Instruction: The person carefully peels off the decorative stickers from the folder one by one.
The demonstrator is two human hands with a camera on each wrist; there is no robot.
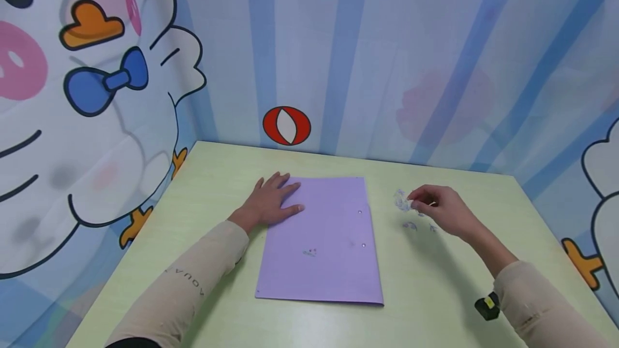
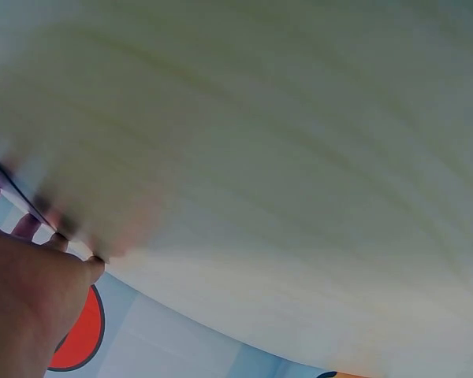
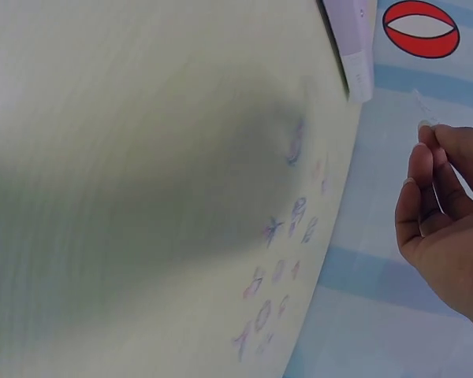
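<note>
A purple folder [image 1: 324, 278] lies flat on the pale table. My left hand [image 1: 267, 202] rests on its upper left edge, fingers spread; the left wrist view catches only part of this hand [image 2: 35, 291]. On the right, my right hand [image 1: 442, 208] is raised over the table, pinching a small clear sticker-like piece [image 3: 423, 105] between thumb and fingertip. Several similar translucent pieces with bluish-purple outlines [image 3: 262, 315] lie scattered on the table below that hand. A small greenish mark [image 1: 310, 252] shows on the folder's lower half.
The pale wood-grain table [image 1: 213, 176] meets a blue striped backdrop [image 1: 309, 58] along its far edge. Cartoon bird figures [image 1: 111, 138] are printed on the side panels. A dark wrist device [image 1: 487, 306] sits at my right sleeve.
</note>
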